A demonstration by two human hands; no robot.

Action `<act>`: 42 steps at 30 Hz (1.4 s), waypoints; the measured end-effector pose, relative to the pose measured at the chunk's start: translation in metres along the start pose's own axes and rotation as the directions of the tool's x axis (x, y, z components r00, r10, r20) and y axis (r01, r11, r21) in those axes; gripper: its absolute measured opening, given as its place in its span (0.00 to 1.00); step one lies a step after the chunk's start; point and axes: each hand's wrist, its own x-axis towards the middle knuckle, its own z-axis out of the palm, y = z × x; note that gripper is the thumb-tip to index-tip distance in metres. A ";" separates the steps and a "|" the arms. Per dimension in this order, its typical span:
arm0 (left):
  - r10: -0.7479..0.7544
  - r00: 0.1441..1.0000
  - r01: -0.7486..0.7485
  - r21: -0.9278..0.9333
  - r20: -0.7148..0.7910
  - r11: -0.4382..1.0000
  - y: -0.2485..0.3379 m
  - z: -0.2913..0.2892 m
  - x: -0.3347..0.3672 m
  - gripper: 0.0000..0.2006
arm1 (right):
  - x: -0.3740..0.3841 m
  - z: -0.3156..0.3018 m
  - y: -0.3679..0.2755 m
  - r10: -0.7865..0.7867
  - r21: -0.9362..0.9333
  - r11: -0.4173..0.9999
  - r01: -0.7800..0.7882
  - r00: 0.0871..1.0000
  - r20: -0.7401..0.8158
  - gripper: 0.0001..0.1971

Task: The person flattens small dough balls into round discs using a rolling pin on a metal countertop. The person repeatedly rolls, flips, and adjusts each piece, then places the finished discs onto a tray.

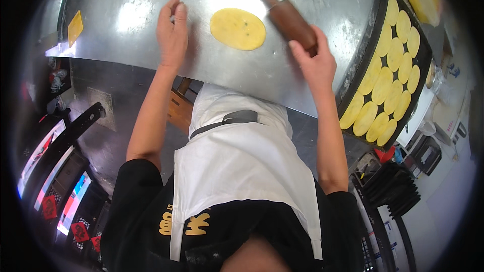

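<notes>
A flat yellow oval of dough [237,29] lies on the metal worktop [116,45], between my two hands. My right hand [316,63] is closed round the near end of a brown wooden rolling pin [291,21]. The pin slants away to the far left, its far handle a little blurred, and it is beside the dough's right edge. To the left of the dough, my left hand [172,35] is at the worktop with nothing visible in it. Its fingers are loosely bent, with a small gap by the thumb.
A black baking tray [339,102] with rows of yellow dough ovals [382,85] stands at the right. At the worktop's far left lies a yellow scraper-like piece [75,28]. A yellow item in clear plastic [422,0] sits at the far right. A wooden stool [179,108] is below the worktop.
</notes>
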 end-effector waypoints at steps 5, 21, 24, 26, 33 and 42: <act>0.275 0.956 -0.292 0.210 0.107 0.933 -0.028 0.013 0.025 0.17 | 0.011 0.040 -0.052 -0.337 -0.199 0.891 0.408 0.889 0.310 0.30; -0.003 0.961 -0.095 0.344 0.276 0.934 -0.002 0.014 0.041 0.21 | 0.092 0.053 -0.050 -0.181 0.019 0.983 0.181 0.954 0.238 0.29; -0.130 0.966 0.149 -0.070 0.226 0.986 0.009 0.016 0.045 0.22 | 0.095 0.039 -0.018 -0.117 0.163 0.980 0.117 0.993 -0.013 0.26; -0.098 0.949 0.093 0.032 0.301 0.995 0.012 0.019 0.030 0.22 | 0.084 0.021 -0.010 0.080 0.302 0.952 -0.057 0.995 -0.064 0.25; 0.059 0.840 -0.206 0.217 0.539 0.954 0.019 0.036 0.012 0.14 | 0.044 -0.006 0.035 0.225 0.256 0.954 -0.153 0.934 -0.279 0.27; 0.574 0.626 -0.660 -0.033 0.528 0.750 0.105 0.019 -0.002 0.17 | 0.039 0.002 0.032 0.300 0.250 0.942 -0.222 0.892 -0.338 0.28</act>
